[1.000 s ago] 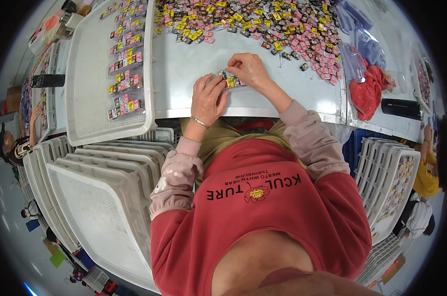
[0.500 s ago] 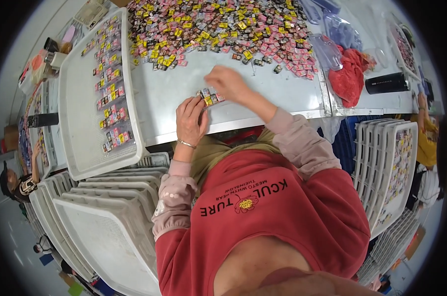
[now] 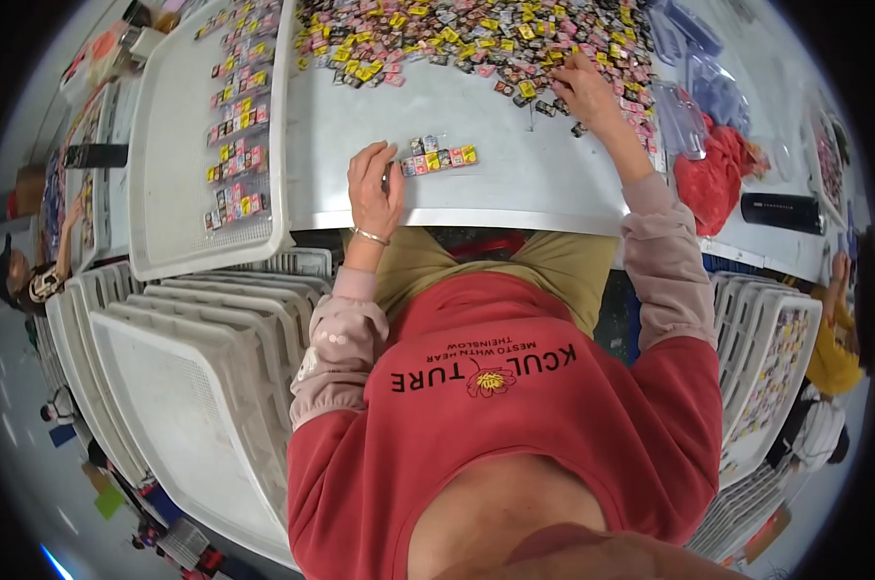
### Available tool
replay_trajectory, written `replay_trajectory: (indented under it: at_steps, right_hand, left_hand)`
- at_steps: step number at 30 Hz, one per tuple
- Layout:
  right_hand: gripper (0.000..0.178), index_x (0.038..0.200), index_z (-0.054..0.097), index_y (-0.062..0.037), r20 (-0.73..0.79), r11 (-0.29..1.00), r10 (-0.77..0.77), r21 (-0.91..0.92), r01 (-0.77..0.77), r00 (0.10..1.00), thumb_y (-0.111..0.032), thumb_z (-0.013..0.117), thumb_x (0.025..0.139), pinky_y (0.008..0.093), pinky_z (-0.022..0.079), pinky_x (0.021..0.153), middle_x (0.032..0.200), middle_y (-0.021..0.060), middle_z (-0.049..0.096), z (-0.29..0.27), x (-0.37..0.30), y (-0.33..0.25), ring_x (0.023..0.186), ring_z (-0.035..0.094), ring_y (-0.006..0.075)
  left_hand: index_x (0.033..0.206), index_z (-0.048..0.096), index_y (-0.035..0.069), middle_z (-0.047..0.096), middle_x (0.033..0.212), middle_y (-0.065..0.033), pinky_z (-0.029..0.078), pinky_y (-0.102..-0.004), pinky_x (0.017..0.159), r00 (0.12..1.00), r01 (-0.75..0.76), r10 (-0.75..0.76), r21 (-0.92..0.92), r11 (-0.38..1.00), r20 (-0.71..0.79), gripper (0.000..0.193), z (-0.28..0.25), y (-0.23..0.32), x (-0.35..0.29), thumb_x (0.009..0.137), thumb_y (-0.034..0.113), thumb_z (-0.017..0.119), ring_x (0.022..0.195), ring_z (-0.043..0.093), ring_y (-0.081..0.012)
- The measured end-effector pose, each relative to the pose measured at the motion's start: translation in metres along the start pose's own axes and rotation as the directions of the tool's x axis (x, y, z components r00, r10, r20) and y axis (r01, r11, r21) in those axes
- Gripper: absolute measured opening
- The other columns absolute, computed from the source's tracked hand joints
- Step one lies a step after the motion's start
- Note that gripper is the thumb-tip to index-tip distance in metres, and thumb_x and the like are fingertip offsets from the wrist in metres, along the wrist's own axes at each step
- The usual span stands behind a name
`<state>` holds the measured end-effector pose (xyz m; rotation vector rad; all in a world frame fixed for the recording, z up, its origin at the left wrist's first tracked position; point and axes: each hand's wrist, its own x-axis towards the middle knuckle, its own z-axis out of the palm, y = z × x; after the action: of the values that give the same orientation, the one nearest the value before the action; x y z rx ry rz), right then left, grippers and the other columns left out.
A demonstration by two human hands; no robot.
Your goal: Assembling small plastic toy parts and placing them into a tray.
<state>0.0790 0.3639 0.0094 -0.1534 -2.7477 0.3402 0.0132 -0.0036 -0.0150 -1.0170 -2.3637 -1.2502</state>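
On the tabletop near its front edge, a row of small printed blocks (image 3: pixel 442 162) in pink, yellow and black lies with a clear plastic holder partly showing beneath. My left hand (image 3: pixel 372 188) rests at the row's left end, fingers stretched out and thumb apart. Something small and dark shows beside its thumb; I cannot tell what. Farther right, my right hand (image 3: pixel 589 97) is over the near edge of a big loose pile of similar small blocks (image 3: pixel 457 37). Its fingertips are pinched together, and what is between them is hidden.
A white tray (image 3: pixel 172 208) at the left carries several filled rows of blocks (image 3: pixel 236 159). White trays are stacked at lower left (image 3: pixel 167 387) and at right (image 3: pixel 756 348). A red plastic bag (image 3: pixel 708 184), clear plastic holders (image 3: pixel 684 126) and a black cylinder (image 3: pixel 783 211) lie right.
My right hand has moved away from the row, right and forward to the pile. The row is now uncovered. My left hand stays by its left end. The whole view has shifted.
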Motion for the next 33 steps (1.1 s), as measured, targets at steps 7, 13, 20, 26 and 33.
replay_trajectory:
  at_steps: [7, 13, 20, 26, 33]
  right_hand:
    - [0.019, 0.097, 0.061, -0.0039, -0.006, 0.995, 0.1, -0.012, -0.1, 0.995, -0.012, 0.066, 0.08, 0.0395, 0.051, 0.074, 0.095, 0.0115, 0.06, 0.005, -0.003, -0.015, 0.085, 0.061, 0.0302]
    - [0.03, 0.109, 0.063, -0.0059, -0.038, 0.914, 0.165, 0.381, -0.138, 0.986, -0.008, 0.066, 0.079, 0.03, 0.051, 0.064, 0.092, 0.0083, 0.061, -0.004, -0.002, -0.03, 0.08, 0.062, 0.017]
    - [0.039, 0.114, 0.062, -0.0041, -0.079, 0.835, 0.054, 0.55, -0.002, 0.995, -0.001, 0.069, 0.076, 0.0217, 0.047, 0.061, 0.094, 0.0047, 0.061, -0.048, 0.009, -0.118, 0.078, 0.059, 0.0106]
    - [0.037, 0.112, 0.062, -0.0038, -0.064, 0.808, -0.043, 0.585, 0.072, 0.997, -0.002, 0.071, 0.076, 0.0224, 0.047, 0.062, 0.095, 0.0041, 0.062, -0.034, 0.019, -0.126, 0.073, 0.058, 0.0105]
    - [0.025, 0.101, 0.062, 0.0012, 0.136, 0.696, -0.001, 0.711, -0.097, 0.991, -0.001, 0.071, 0.078, 0.0207, 0.048, 0.065, 0.089, 0.0014, 0.058, 0.002, 0.025, -0.129, 0.074, 0.058, 0.0073]
  left_hand:
    - [0.101, 0.064, 0.001, 0.061, 0.106, -0.0143, 0.045, -0.0395, 0.087, 1.0, 0.014, -0.014, 0.009, 1.0, 0.001, 0.022, -0.002, -0.002, -0.004, 0.079, 0.001, 0.063, 0.098, 0.058, -0.0313]
    - [0.102, 0.066, 0.0, 0.063, 0.106, -0.0156, 0.05, -0.0352, 0.08, 0.998, 0.038, -0.036, 0.023, 0.999, -0.056, 0.02, -0.002, -0.003, -0.004, 0.083, 0.002, 0.06, 0.093, 0.061, -0.029]
    - [0.101, 0.066, 0.0, 0.063, 0.106, -0.0158, 0.05, -0.0343, 0.079, 0.998, 0.023, -0.023, 0.006, 1.0, -0.054, 0.019, -0.003, -0.003, -0.003, 0.083, 0.003, 0.06, 0.094, 0.061, -0.0286]
    - [0.101, 0.066, 0.0, 0.063, 0.105, -0.0156, 0.05, -0.0347, 0.08, 0.995, 0.05, -0.052, -0.024, 0.998, -0.085, 0.02, -0.002, -0.002, -0.002, 0.082, 0.003, 0.061, 0.094, 0.061, -0.0282]
    - [0.099, 0.066, 0.0, 0.064, 0.104, -0.0147, 0.05, -0.0345, 0.078, 0.998, 0.014, -0.016, -0.033, 0.999, -0.063, 0.019, -0.005, -0.001, -0.002, 0.081, 0.002, 0.062, 0.091, 0.061, -0.028]
